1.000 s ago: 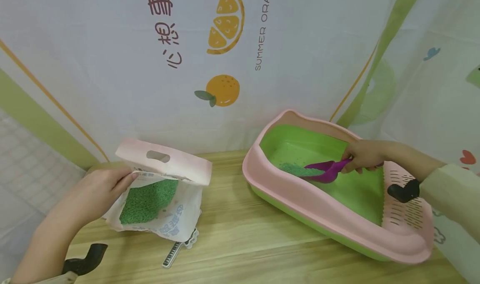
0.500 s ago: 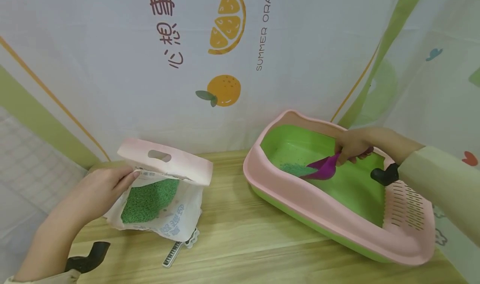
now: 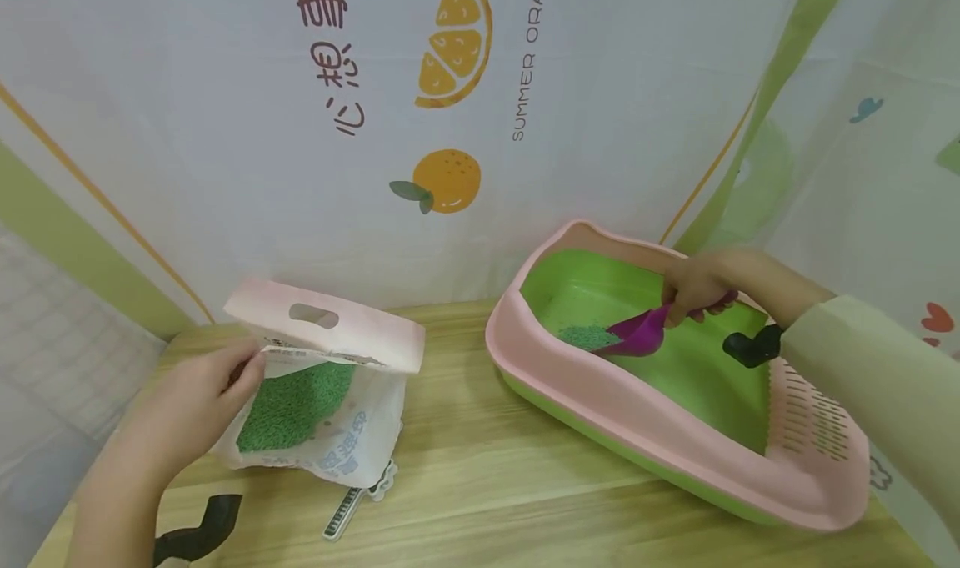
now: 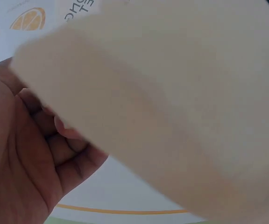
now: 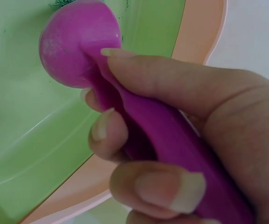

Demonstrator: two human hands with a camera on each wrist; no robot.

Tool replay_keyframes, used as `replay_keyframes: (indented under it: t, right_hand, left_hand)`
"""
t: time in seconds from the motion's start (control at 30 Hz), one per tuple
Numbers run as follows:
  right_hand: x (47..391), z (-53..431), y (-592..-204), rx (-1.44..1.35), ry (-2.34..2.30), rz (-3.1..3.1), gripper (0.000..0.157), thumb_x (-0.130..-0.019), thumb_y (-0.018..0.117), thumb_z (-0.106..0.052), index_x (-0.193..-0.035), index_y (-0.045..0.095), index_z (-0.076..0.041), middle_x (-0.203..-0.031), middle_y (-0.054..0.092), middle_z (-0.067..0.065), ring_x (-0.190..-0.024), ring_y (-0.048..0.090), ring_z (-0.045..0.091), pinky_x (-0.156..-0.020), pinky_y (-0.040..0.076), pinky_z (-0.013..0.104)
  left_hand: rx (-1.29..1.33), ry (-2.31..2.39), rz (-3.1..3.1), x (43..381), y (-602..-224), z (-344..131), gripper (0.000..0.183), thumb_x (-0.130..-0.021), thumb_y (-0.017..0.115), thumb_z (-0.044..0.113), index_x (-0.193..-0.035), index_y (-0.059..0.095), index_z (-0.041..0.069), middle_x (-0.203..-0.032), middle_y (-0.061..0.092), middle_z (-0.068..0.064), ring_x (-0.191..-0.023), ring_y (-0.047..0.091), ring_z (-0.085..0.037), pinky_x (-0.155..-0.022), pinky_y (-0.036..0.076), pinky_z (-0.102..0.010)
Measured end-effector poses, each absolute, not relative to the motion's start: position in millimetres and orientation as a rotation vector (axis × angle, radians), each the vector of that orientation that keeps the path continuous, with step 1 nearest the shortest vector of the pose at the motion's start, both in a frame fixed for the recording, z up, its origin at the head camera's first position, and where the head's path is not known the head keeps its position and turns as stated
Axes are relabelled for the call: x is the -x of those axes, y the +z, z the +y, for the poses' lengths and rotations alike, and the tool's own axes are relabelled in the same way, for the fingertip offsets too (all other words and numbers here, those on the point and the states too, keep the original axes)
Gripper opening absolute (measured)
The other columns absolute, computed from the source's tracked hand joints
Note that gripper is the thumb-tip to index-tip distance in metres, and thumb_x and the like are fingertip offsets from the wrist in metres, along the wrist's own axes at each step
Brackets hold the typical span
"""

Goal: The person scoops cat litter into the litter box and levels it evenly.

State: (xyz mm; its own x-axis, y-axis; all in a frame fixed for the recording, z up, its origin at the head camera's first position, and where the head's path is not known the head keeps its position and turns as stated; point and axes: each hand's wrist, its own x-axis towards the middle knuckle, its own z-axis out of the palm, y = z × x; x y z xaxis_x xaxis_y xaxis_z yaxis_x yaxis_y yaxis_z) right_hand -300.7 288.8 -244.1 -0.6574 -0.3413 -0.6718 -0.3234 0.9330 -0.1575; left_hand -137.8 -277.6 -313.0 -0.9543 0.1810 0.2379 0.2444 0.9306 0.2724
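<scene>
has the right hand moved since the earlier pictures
Yes: in the head view, the right hand has shifted leftward, away from the slotted pink panel.

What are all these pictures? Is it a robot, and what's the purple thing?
No robot here, just a person's bare hands! The wide picture comes from a camera on the person's head, looking forward and down. The two close-ups come from cameras worn on each wrist. On the wood-patterned table are a pink-and-white bag with green pellets inside, and a pink-and-green tray with a small green pile in it. The left hand holds the bag's edge near its opening. The right hand grips that purple thing: a scoop, its front end at the pile.
</scene>
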Motion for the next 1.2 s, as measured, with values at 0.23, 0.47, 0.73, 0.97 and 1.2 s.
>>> replay_keyframes:
  t: [0.23, 0.47, 0.73, 0.97, 1.2]
  right_hand:
    - [296.0, 297.4, -244.4, 0.462, -0.065, 2.350, 0.019, -0.100, 0.062, -0.030, -0.093, 0.069, -0.014, -0.064, 0.050, -0.006, -0.048, 0.037, 0.004, -0.044, 0.031, 0.018]
    - [292.7, 305.2, -244.4, 0.457, -0.083, 2.355, 0.019, -0.100, 0.063, -0.031, -0.097, 0.071, -0.014, -0.064, 0.051, -0.006, -0.047, 0.037, 0.004, -0.044, 0.031, 0.018]
    - [290.5, 308.3, -250.9, 0.443, -0.117, 2.405, 0.024, -0.099, 0.064, -0.034, -0.107, 0.072, -0.013, -0.064, 0.055, -0.005, -0.047, 0.038, 0.005, -0.044, 0.031, 0.019]
    - [277.9, 308.7, -250.9, 0.458, -0.089, 2.520, 0.031, -0.098, 0.066, -0.032, -0.114, 0.071, -0.006, -0.070, 0.059, 0.000, -0.049, 0.042, 0.008, -0.047, 0.037, 0.023]
    - [264.7, 309.8, -254.7, 0.560, -0.117, 2.813, 0.019, -0.093, 0.070, -0.022, -0.096, 0.071, -0.003, -0.071, 0.062, 0.000, -0.059, 0.056, 0.012, -0.054, 0.046, 0.029]
  left_hand:
    - [0.338, -0.418, -2.730, 130.7, -324.8, -275.9, 0.029, -0.102, 0.055, 0.019, -0.077, 0.041, 0.020, -0.063, 0.030, 0.008, -0.054, 0.023, 0.000, -0.052, 0.019, -0.023]
    - [0.397, -0.336, -2.602, 125.5, -336.8, -276.5, 0.036, -0.094, 0.067, 0.015, -0.070, 0.041, 0.021, -0.059, 0.027, 0.012, -0.053, 0.020, 0.003, -0.051, 0.020, -0.021]
    - [0.343, -0.350, -2.664, 129.9, -336.0, -274.8, 0.028, -0.106, 0.051, 0.019, -0.079, 0.052, 0.014, -0.059, 0.040, 0.006, -0.055, 0.035, -0.008, -0.052, 0.030, -0.028]
    - [0.329, -0.369, -2.669, 138.8, -331.3, -271.1, 0.034, -0.108, 0.048, 0.023, -0.075, 0.045, 0.016, -0.059, 0.032, 0.005, -0.055, 0.032, -0.011, -0.053, 0.025, -0.026]
    - [0.293, -0.436, -2.749, 135.7, -331.6, -273.4, 0.025, -0.109, 0.046, 0.025, -0.097, 0.062, 0.010, -0.064, 0.046, 0.001, -0.065, 0.048, -0.020, -0.059, 0.038, -0.038]
